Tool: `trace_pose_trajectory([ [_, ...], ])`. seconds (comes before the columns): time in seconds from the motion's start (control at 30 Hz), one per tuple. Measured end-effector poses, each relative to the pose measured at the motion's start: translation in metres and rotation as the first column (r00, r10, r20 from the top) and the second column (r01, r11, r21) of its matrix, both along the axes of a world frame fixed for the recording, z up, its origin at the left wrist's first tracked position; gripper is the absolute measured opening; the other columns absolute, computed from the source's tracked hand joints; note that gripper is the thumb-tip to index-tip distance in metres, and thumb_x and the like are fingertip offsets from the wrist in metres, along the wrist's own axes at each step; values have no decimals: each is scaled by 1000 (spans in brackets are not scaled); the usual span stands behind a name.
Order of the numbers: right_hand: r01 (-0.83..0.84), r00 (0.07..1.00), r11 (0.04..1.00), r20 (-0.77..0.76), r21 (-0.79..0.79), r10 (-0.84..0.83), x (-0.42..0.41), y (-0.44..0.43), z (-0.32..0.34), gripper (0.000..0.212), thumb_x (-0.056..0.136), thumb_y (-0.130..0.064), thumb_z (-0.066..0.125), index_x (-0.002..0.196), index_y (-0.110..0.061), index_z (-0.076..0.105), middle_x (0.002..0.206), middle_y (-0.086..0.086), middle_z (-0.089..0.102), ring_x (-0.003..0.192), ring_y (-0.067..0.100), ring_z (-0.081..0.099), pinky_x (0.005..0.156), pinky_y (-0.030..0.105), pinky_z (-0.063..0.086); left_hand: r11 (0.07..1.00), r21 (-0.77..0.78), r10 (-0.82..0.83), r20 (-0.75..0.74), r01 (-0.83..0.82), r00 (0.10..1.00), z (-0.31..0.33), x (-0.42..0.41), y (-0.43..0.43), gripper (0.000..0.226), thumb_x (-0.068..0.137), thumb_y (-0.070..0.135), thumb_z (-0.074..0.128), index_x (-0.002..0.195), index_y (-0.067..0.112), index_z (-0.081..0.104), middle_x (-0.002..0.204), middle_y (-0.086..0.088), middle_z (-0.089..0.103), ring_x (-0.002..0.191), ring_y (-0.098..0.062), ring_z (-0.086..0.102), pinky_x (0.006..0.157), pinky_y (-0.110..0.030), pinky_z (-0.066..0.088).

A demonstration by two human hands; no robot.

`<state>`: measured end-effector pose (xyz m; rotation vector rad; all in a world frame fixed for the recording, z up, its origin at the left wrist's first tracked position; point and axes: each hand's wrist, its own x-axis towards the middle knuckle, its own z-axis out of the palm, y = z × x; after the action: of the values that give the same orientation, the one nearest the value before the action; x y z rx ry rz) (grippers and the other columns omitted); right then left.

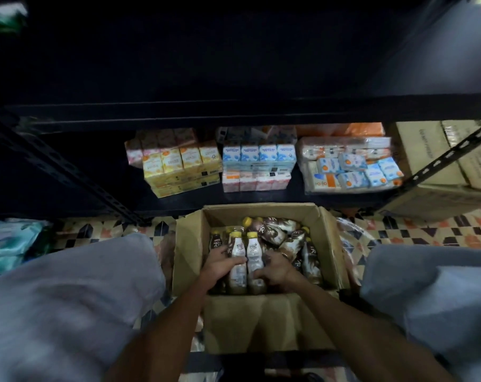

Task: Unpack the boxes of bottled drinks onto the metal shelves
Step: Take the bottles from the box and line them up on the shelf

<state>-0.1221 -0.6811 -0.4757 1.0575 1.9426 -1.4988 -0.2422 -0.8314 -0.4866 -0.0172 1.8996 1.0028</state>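
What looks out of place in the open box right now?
In the cardboard box, the loose bottles at its far right lie on their sides, crossing each other, unlike the neat row that the left hand and right hand grip. No spill or damage shows.

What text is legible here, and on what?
"78°C": brown bottle, at the left of the open cardboard box.
white-label bottles: script too blurred.
shelf cartons: print too blurred.
closed cardboard box, right: print unreadable.
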Motion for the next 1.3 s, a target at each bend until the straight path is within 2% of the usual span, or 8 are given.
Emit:
trace_pose_trajectory([
  [0.07,12,1000,999,-4,33,-12,4,11,12,41,68,-12,91,82,-23,54,78,-9,59,75,11,59,60,14,48,998,27,-59,-21,59,998,16,-1,6,51,68,19,90,112,16,65,107,-4,75,93,-19,73,92,-41,57],
  [0.13,4,1000,997,-30,81,-2,4,19,22,55,57,-24,96,92,-20,54,92,-3,65,88,18,63,78,29,56,992,43,-116,-66,119,991,38,0,10,53,67,15,90,114,16,64,106,-2,75,91,-16,73,91,-40,57],
  [0.3,-40,981,987,-181,158,68,-1,51,37,74,37,-35,96,99,-16,62,102,6,74,97,24,71,88,49,57,970,50,-217,-267,239,939,105,-6,23,43,66,14,91,102,17,68,93,7,73,84,-10,69,65,-13,50],
  [0.53,-29,917,961,-376,275,136,1,63,178,71,53,-25,99,114,-20,63,82,-5,69,72,3,65,78,36,59,902,114,-313,-490,415,814,224,-23,43,54,71,10,87,114,21,57,90,14,66,82,0,61,73,-17,49],
  [0.6,-10,894,963,-429,269,129,0,68,210,68,58,-20,97,115,-19,60,82,-3,70,70,3,68,70,29,59,880,100,-337,-559,465,757,251,-33,47,50,66,13,91,108,21,64,92,8,74,85,-8,69,82,-31,57],
  [0.77,41,821,935,-545,353,170,-3,82,272,73,46,-42,98,107,-27,62,97,3,75,88,22,73,82,49,60,800,3,-440,-678,601,589,327,-49,60,52,58,27,93,105,26,69,93,12,76,86,-5,72,88,-37,58],
  [1.0,133,697,901,-685,414,211,-22,101,358,53,57,-33,95,102,-28,67,89,-7,74,80,11,70,78,35,59,769,21,-362,-809,638,463,425,-74,77,51,63,28,91,109,26,70,96,14,76,88,-1,71,87,-27,55],
  [1.3,321,621,864,-775,388,117,-76,113,389,49,66,-15,93,107,-20,67,92,-5,72,80,4,70,70,16,54,854,198,-127,-818,482,562,443,-108,108,51,65,19,92,109,22,68,98,8,75,93,-4,70,89,-30,56],
])
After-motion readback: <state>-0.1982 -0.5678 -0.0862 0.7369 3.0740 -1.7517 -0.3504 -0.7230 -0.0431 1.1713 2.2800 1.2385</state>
